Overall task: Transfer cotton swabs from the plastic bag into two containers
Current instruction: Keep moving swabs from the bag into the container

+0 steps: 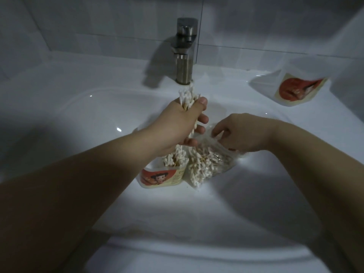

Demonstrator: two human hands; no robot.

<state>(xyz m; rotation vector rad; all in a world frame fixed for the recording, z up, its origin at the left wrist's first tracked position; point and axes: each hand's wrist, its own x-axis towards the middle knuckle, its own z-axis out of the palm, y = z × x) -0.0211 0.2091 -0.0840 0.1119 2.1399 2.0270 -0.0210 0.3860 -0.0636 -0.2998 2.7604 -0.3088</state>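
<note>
Step in hand: loading the first container. The left hand (183,125) grips a thick bundle of cotton swabs (189,97) upright, fingers and thumb curled tight round its middle, white tips fanning out above the fist. The lower ends drop toward the mouth of the first container (163,178), which stands in the sink (78,115) basin directly below and already shows swab tips inside. Whether the held bundle is seated in it or just above can't be told; the hand covers the join.

The right hand (242,133) pinches the upper edge of the plastic bag (208,162) with bent fingers. The bag lies in the basin touching the container's right side, with plenty of swabs left in it.

The second container (291,89) sits on the sink ledge at the right, well apart — it looks tipped, contents not visible.

Likely next: lower the bundle straight and let go only once the ends are inside the rim, or sticks spill into the basin. The faucet (185,54) is close behind the tips — worth keeping clear of.
</note>
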